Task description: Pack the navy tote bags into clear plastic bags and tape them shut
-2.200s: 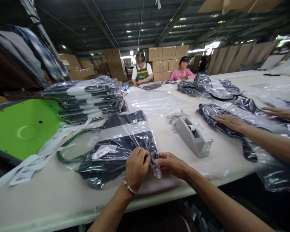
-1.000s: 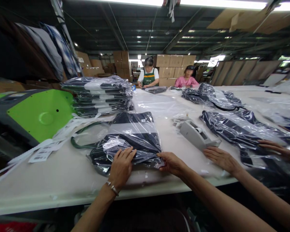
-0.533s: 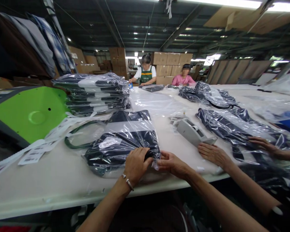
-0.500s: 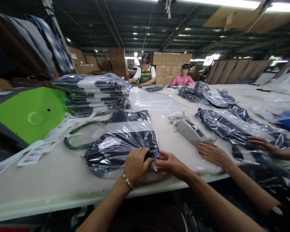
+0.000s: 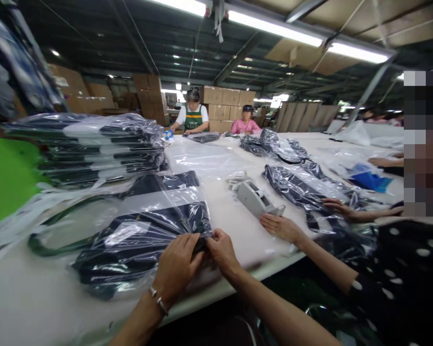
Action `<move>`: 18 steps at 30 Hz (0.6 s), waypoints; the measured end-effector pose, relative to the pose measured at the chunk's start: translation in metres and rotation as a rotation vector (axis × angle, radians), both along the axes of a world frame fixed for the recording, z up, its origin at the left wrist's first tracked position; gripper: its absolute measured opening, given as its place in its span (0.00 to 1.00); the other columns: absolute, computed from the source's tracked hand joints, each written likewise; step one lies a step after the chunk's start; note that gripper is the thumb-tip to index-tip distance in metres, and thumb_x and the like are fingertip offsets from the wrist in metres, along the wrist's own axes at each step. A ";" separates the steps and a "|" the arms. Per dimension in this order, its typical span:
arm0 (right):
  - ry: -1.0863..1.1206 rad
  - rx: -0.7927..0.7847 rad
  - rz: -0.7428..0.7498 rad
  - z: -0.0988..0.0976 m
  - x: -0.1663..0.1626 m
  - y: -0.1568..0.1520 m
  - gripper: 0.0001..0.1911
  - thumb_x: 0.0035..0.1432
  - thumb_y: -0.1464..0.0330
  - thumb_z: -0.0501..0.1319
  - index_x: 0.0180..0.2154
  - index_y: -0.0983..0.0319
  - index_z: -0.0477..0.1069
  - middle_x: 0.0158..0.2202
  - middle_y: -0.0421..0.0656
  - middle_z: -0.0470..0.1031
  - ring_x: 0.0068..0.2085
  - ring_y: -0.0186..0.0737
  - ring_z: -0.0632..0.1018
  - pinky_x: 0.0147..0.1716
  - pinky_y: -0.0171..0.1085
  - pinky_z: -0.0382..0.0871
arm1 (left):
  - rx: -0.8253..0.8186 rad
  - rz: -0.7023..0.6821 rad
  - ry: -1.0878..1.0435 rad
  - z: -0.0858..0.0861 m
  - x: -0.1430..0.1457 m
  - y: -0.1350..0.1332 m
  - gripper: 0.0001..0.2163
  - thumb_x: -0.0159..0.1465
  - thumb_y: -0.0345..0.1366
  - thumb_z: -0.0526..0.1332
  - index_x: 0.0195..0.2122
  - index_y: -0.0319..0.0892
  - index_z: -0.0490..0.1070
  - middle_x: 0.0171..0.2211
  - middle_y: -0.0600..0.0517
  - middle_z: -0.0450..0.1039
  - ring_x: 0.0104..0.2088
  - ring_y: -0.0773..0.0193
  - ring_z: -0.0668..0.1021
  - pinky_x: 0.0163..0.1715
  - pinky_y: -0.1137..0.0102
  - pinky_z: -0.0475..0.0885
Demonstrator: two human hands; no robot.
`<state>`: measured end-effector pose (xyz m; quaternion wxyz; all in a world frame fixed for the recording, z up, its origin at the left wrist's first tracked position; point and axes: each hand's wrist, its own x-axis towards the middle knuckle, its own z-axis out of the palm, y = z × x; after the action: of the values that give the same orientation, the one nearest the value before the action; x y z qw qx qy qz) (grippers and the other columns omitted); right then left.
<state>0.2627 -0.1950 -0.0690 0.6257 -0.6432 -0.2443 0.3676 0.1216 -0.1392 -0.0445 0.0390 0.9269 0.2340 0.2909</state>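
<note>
In front of me lies a clear plastic bag (image 5: 166,211) packed with a folded dark cloth item; a green strap (image 5: 54,247) makes a loop at its left side. My left hand (image 5: 178,259), with a silver bangle at the wrist, presses on the bag's near right corner and grips the bunched plastic and dark cloth there. Beside it, my right hand (image 5: 223,250) is closed, thumb and fingers pinching the gathered plastic at that corner. The fingertips are partly hidden. A grey tape dispenser (image 5: 254,198) stands to the right of my hands.
At left rises a stack of bagged dark items (image 5: 104,149), near a green panel (image 5: 10,178) and white label strips (image 5: 18,221). On the right, a co-worker's hand (image 5: 283,228) touches the tape dispenser; their other hand rests on another bagged item (image 5: 296,187). Two people sit across the table.
My view has turned right, so things sit farther left in it. My right hand has closed in on the corner beside my left hand. More of the co-worker on the right shows.
</note>
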 end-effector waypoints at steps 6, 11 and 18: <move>0.075 -0.025 0.019 0.005 0.006 0.002 0.15 0.44 0.61 0.66 0.27 0.59 0.61 0.16 0.31 0.67 0.16 0.33 0.70 0.13 0.29 0.61 | 0.178 -0.011 -0.052 -0.021 0.001 0.010 0.12 0.69 0.36 0.57 0.52 0.41 0.69 0.43 0.46 0.77 0.41 0.55 0.79 0.43 0.60 0.74; 0.465 0.040 0.421 0.019 0.026 -0.025 0.26 0.39 0.62 0.74 0.39 0.66 0.70 0.33 0.45 0.80 0.33 0.40 0.82 0.38 0.40 0.77 | 0.064 0.021 -0.005 -0.022 0.002 0.012 0.10 0.70 0.38 0.56 0.49 0.46 0.71 0.42 0.49 0.77 0.41 0.55 0.79 0.43 0.61 0.75; 0.339 -0.024 0.137 0.009 0.008 -0.013 0.19 0.40 0.60 0.72 0.28 0.63 0.67 0.21 0.40 0.75 0.21 0.38 0.78 0.23 0.35 0.73 | 0.095 0.041 0.002 -0.022 0.001 0.004 0.12 0.67 0.32 0.55 0.48 0.49 0.73 0.43 0.47 0.77 0.42 0.54 0.78 0.43 0.58 0.75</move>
<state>0.2708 -0.2076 -0.0604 0.6237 -0.5613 -0.1742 0.5154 0.1228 -0.1351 -0.0662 -0.0111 0.9231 0.2388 0.3012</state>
